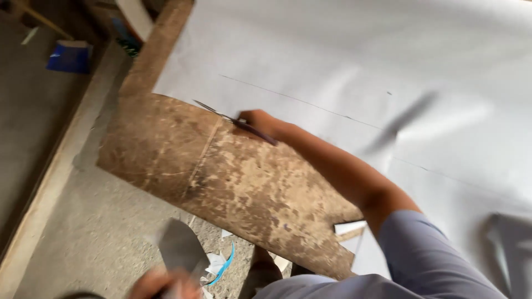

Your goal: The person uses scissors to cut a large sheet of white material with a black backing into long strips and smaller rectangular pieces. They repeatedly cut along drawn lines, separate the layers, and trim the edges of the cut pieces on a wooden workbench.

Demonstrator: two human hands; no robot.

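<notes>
While the large sheet of white paper [360,61] lies spread over the worn brown wooden worktable [233,177], we hold a pair of dark-handled steel scissors [233,119] at the sheet's cut edge, right where the white meets the bare wood. Our right hand [260,122] is closed around the scissor handles, arm stretched out across the table, blades pointing away along the paper's edge. A thin pencil line [310,105] runs across the sheet just beyond the scissors.

Our left hand [163,283] sits low, off the near edge of the table, blurred; it seems to pinch a loose grey-white offcut of paper [177,246], though we cannot tell how firmly the fingers close.

We judge the sheet to be light, thin and floppy, easy to crease or tear if pulled hard, and prone to sliding on the table's smooth patches. It is best held flat with a palm close beside the cutting line. The scissors are stiff and sharp, best held by the handles.

White paper scraps and a blue strip [224,266] lie on the concrete floor below the table's near edge.
</notes>
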